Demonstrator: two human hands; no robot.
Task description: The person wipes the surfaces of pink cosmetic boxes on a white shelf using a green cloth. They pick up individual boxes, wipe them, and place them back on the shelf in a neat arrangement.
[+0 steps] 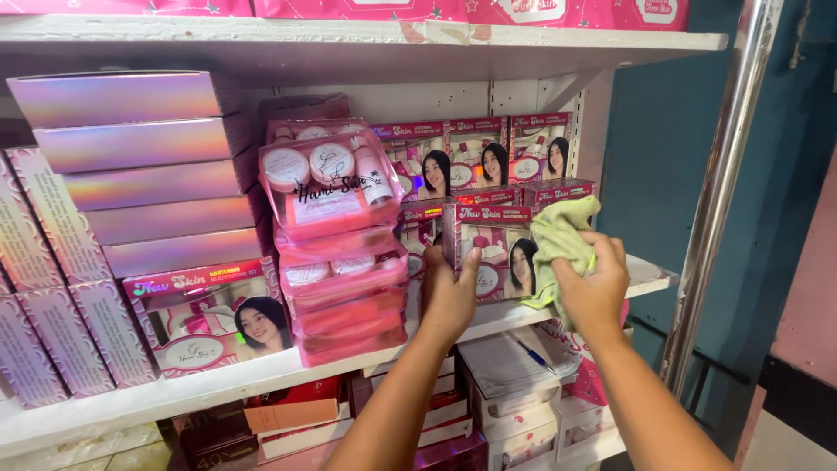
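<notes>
The right hand (595, 292) presses a bunched green cloth (558, 234) against a pink box (488, 253) that the left hand (449, 296) grips.

A pink box (493, 253) with a clear window stands upright on the white shelf (649, 277), front facing out, just before a row of like boxes. A crumpled pale green cloth (558, 235) is pressed against its right edge and upper corner, hanging down past the shelf's front.
</notes>
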